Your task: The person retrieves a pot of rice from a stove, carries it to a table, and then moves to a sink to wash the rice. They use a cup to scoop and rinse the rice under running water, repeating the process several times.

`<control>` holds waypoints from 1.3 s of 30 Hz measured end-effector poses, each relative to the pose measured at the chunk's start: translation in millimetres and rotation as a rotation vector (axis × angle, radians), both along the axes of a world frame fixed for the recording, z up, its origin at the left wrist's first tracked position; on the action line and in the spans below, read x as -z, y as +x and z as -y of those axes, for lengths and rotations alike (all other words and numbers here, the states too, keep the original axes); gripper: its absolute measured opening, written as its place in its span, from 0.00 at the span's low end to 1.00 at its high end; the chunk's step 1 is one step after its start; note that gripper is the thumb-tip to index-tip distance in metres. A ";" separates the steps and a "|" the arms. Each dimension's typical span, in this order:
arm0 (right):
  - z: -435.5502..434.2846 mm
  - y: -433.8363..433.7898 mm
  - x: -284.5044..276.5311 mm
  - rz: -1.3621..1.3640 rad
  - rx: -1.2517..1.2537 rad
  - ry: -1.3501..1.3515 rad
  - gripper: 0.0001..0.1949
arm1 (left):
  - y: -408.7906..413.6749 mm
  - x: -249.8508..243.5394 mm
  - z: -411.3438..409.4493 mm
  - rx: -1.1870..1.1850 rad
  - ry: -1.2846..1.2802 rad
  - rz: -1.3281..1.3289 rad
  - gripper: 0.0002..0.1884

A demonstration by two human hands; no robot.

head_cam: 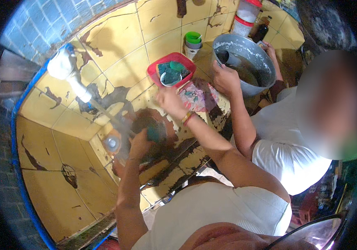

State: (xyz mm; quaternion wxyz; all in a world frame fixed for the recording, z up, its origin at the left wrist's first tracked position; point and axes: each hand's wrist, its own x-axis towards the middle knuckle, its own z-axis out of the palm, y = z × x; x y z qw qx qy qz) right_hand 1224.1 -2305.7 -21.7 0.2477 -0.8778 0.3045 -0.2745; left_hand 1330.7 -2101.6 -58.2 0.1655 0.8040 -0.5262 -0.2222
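Under a water stream, my left hand grips the edge of a blurred dark item, whose kind I cannot tell. A green patch shows just past the fingers. My right hand, motion-blurred and with its fingers curled, is at the near side of a red plastic tub. Green scouring pads and a small white-rimmed dish lie in that tub. Whether the right hand holds anything is hidden by blur.
A white tap runs over the worn yellow-tiled basin, near a round drain. At right another person's hands hold a large metal pot. Beside the tub are a crumpled pink cloth and stacked cups. Red-lidded containers stand behind.
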 end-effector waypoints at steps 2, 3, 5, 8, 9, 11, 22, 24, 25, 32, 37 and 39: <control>39.8 -1.7 -36.6 -0.041 0.307 -0.462 0.08 | -10.2 25.2 -1.1 -0.080 0.059 0.038 0.28; 62.7 -2.7 -43.8 -0.276 0.429 -0.517 0.09 | -11.2 37.6 5.6 -0.114 0.116 -0.029 0.27; 106.8 -8.0 -33.9 -0.588 0.463 -0.418 0.14 | -20.0 47.3 8.2 -0.058 0.107 0.038 0.22; 156.6 -2.5 -5.0 -0.940 0.280 -0.137 0.17 | -26.2 41.8 -14.4 0.071 -0.059 0.361 0.18; 155.4 1.8 -17.7 -1.007 0.220 -0.056 0.18 | -21.2 48.2 -21.6 0.078 -0.101 0.392 0.17; 158.2 7.6 -11.9 -1.015 0.223 -0.068 0.17 | -2.6 69.7 -36.0 0.074 -0.179 0.399 0.15; 93.4 3.6 -41.8 0.082 0.203 -0.409 0.13 | -14.3 36.7 -6.0 -0.115 -0.028 0.288 0.13; 37.0 2.2 -22.3 0.295 0.024 0.015 0.13 | -11.4 60.2 1.2 -0.156 -0.012 0.153 0.15; 11.3 -6.4 -8.7 0.364 -0.087 0.295 0.12 | -12.1 61.7 6.5 -0.163 -0.064 0.010 0.17; -98.3 -18.6 88.0 0.203 -0.274 0.638 0.16 | -37.8 25.5 6.9 -0.239 -0.339 -0.908 0.21; -105.5 -16.1 79.3 0.261 -0.414 0.608 0.18 | -33.3 58.6 -4.2 -0.352 -0.526 -0.829 0.18; -91.7 -22.4 81.0 0.280 -0.363 0.994 0.17 | -48.0 18.2 -13.6 -0.453 -0.388 -0.765 0.17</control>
